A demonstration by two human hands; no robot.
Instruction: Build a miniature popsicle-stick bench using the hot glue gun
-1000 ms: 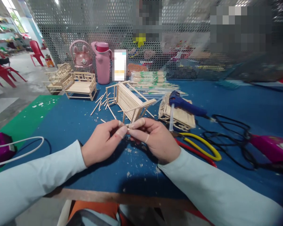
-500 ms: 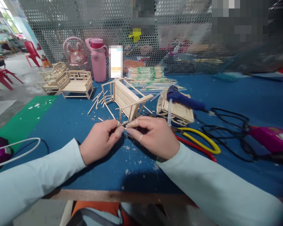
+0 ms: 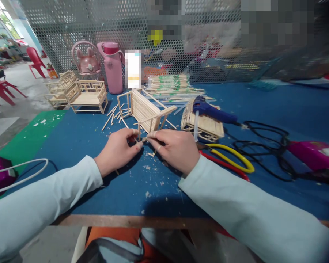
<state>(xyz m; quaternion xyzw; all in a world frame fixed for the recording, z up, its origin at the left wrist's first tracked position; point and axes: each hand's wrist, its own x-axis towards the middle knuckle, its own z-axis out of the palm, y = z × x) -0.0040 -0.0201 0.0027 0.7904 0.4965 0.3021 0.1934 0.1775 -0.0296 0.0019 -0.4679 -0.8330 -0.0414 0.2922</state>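
A miniature bench frame of thin wooden sticks (image 3: 146, 109) stands tilted on the blue tabletop, just beyond my hands. My left hand (image 3: 121, 149) is at its near corner, thumb and forefinger curled close together; what lies between them is too small to make out. Across from it, my right hand (image 3: 178, 148) is closed, pinching a small wooden stick (image 3: 144, 139) between thumb and forefinger. Some fingertips wear pale covers. Short stick offcuts (image 3: 150, 155) lie beneath the right fingers.
Finished miniature benches (image 3: 88, 96) stand at back left, near a pink bottle (image 3: 113, 69). Bundled sticks (image 3: 167, 84) lie behind. To the right, a blue glue gun (image 3: 215, 112) rests on another stick piece (image 3: 208, 126), beside yellow-and-red-handled pliers (image 3: 233, 155) and a black cable (image 3: 263, 146).
My fingertips have drawn slightly apart, and my left thumb and forefinger have opened a little. Both hands sit slightly higher in view. Small offcuts now show below the right fingers.
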